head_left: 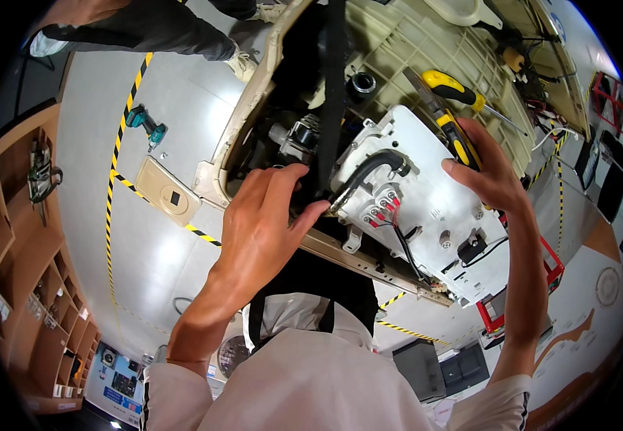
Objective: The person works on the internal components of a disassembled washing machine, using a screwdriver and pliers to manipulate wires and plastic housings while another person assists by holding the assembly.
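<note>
My left hand (257, 219) reaches over the near rim of an opened appliance, thumb and fingers apart, with nothing seen between them. The thumb tip is beside the lower end of a black rubber hose (369, 167), which bends across a white metal panel (426, 208). Yellow-and-black pliers (456, 138) are in my right hand (489, 172), fingers closed round the handles, grey jaws pointing up and left. Red-sleeved terminals (379, 213) with black wires sit on the panel below the hose. Beyond the pliers, a yellow-and-black screwdriver (455, 90) rests on the ribbed cream plastic part (397, 43).
A dark strap (334, 86) crosses the opening, with a dark-and-metal component (300, 140) left of it. On the floor lie a teal power drill (146, 129) and a beige panel (168, 190). Another person's leg (146, 29) is at upper left; wooden shelves (31, 237) line the left.
</note>
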{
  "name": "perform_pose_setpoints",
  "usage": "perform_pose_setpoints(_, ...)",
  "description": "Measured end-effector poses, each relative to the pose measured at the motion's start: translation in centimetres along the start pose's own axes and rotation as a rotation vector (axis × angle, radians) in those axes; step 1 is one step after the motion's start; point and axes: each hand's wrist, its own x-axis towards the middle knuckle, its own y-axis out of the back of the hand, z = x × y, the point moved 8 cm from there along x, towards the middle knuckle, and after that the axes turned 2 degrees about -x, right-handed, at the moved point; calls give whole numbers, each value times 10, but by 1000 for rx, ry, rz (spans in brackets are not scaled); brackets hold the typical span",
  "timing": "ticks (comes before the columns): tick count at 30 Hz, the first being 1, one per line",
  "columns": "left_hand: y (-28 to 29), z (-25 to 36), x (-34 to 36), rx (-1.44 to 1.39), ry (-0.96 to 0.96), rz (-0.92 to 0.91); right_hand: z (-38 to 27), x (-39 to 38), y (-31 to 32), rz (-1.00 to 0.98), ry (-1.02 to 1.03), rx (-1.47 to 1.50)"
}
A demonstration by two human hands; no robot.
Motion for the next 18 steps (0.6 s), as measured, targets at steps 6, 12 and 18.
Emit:
perform_pose_setpoints(6,-1,-7,-2,25,45,26,5,6,-5,37,21,-15)
perform_pose_setpoints(12,2,27,5,196,-179,143,6,7,-8,63,93,66)
perform_pose_setpoints(18,-24,65,31,328,-452,15,8,8,-11,58,120,147)
